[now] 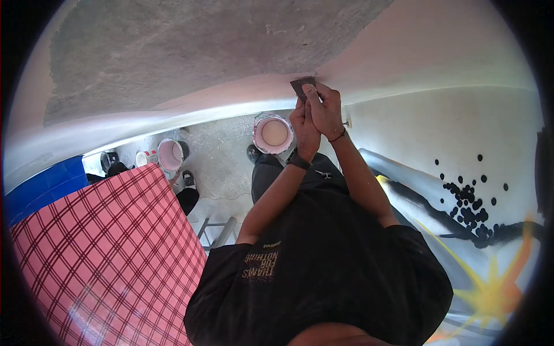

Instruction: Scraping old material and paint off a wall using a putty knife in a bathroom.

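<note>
- Two bare hands meet at the dark flat blade point(298, 84), high in the view and close to the wall.
- Right hand point(328, 111): closed on the blade, thumb laid across its face (a thin dark band point(338, 136) circles that wrist).
- Left hand point(304, 122): fingers bent, set against the right hand just below the blade; its hold is partly hidden, so whether it grips cannot be told. A black watch point(298, 160) sits on its wrist.
- Blade: tilted, top edge near the pale pink wall coat point(369, 63); contact cannot be confirmed.
- Wall: a large rough grey patch point(173, 55) spreads to the upper left, bordered by the pink coat.
- Floor below the hands: a round bucket point(274, 133) of pale pinkish material, rim smeared.
- Farther left: a second pink-lined bucket point(169, 154), beside a smaller white container point(142, 158).
- Left side: a pink plaid surface point(109, 242) next to a blue panel point(46, 187); a dark shoe point(188, 178) shows past its edge.
- Right side: a painted wall with black dots point(470, 213) and a yellow-orange burst point(490, 291).
</note>
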### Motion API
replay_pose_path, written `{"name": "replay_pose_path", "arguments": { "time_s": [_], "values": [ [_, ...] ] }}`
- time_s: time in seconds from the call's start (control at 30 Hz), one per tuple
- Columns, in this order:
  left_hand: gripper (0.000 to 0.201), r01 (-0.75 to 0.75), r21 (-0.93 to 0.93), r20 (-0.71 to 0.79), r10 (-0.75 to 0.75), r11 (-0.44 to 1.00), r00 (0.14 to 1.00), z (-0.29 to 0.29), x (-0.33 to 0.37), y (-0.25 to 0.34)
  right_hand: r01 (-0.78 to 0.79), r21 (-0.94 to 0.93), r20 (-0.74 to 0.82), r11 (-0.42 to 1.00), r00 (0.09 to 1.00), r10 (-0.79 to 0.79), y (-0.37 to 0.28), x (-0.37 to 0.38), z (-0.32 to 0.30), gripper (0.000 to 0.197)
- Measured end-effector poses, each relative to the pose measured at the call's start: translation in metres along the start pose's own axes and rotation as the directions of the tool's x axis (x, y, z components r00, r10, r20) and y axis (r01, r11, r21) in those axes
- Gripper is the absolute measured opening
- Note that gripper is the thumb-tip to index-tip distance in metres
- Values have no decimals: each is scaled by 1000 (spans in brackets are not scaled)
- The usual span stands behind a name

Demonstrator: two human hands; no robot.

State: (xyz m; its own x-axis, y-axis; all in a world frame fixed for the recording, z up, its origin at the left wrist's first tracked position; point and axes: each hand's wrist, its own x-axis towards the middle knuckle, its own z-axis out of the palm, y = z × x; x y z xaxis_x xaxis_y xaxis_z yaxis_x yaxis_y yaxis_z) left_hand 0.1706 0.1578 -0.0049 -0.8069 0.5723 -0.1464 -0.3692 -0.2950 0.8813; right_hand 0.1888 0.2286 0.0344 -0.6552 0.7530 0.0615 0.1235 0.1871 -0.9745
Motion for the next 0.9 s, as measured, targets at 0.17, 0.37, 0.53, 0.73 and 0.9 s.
{"name": "replay_pose_path", "arguments": {
  "time_s": [0.17, 0.37, 0.53, 0.73, 0.9],
  "values": [
    [31, -25, -7, -8, 25, 1000, 1000, -2, 1, 3, 8, 10, -3, 1000, 1000, -8, -3, 0, 4, 30],
    [32, -29, -2, -18, 29, 1000, 999, -4, 4, 0, 47, -47, -9, 998, 999, -47, -17, 4, 4, 31],
    [33, -35, 2, -19, 35, 999, 999, 4, 3, 6, 34, -19, -31, 999, 999, -35, -20, 5, 2, 33],
    [32, 25, -13, 5, -25, 1000, 1000, 6, 2, 6, 1, 78, -9, 997, 1000, 0, -19, 4, -1, 32],
    [32, 23, 34, 7, -23, 999, 1000, 7, -2, 1, -17, -20, 1, 1000, 1000, 17, -24, 0, -9, 30]
  ]
}}
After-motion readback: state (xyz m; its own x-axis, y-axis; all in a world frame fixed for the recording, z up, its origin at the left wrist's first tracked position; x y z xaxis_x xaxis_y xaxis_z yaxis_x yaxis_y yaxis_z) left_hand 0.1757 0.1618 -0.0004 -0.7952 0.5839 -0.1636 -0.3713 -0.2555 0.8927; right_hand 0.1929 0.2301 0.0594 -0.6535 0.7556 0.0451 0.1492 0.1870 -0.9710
